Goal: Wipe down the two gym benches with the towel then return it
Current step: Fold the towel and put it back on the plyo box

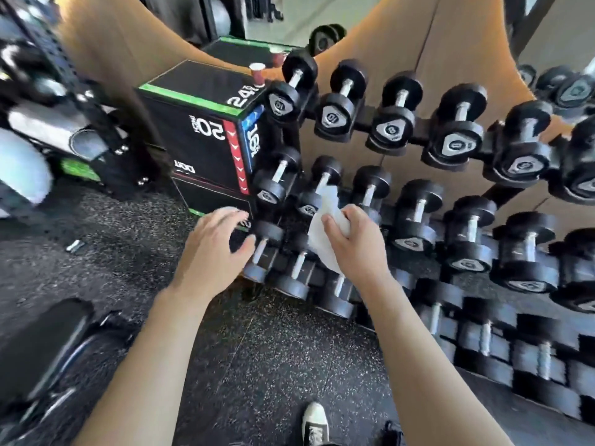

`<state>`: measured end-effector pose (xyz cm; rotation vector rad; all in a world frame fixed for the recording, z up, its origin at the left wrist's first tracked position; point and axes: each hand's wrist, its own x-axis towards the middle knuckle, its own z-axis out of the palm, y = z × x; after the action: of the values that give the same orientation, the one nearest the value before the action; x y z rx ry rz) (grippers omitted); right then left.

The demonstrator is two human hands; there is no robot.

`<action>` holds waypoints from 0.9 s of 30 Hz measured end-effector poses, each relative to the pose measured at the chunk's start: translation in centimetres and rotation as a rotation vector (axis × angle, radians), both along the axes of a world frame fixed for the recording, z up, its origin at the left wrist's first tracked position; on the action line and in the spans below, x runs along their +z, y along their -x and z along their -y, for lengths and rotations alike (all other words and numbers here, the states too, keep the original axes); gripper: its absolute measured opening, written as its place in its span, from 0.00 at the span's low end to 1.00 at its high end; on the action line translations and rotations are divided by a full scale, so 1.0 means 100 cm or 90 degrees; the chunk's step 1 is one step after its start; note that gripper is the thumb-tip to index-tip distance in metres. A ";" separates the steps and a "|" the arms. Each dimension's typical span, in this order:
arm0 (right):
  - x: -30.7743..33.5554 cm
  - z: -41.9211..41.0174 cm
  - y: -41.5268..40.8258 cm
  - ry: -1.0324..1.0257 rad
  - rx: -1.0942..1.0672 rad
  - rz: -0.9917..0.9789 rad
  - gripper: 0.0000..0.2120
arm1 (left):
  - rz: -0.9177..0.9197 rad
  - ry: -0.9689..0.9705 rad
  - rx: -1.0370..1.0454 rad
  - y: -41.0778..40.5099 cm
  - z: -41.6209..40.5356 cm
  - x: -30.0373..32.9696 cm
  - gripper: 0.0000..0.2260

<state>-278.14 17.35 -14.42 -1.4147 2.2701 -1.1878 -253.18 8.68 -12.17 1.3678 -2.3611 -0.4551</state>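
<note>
My right hand (351,243) grips a white towel (323,226), which hangs crumpled in front of the middle row of the dumbbell rack (402,201). My left hand (214,249) hovers beside it with fingers spread and relaxed, holding nothing, just left of the lower dumbbells. The black padded end of a gym bench (42,346) shows at the bottom left, apart from both hands.
A black plyo box (199,130) with green edges stands left of the rack, a red cup (257,74) on top. Dumbbells fill three tiers to the right. Speckled rubber floor lies below; my shoe (315,423) is at the bottom. Blurred rack equipment stands far left.
</note>
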 end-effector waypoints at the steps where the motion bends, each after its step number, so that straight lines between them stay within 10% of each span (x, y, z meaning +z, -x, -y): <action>1: 0.001 0.015 -0.004 -0.001 0.024 0.001 0.19 | 0.003 0.001 0.019 -0.006 0.005 0.002 0.21; 27: -0.001 0.366 -0.288 0.000 0.162 0.001 0.18 | -0.003 0.001 0.114 -0.289 0.316 -0.006 0.22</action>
<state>-249.37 -19.24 -14.54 -1.6422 2.0123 -1.1077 -224.28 -22.95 -12.80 1.5586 -2.2090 -0.4048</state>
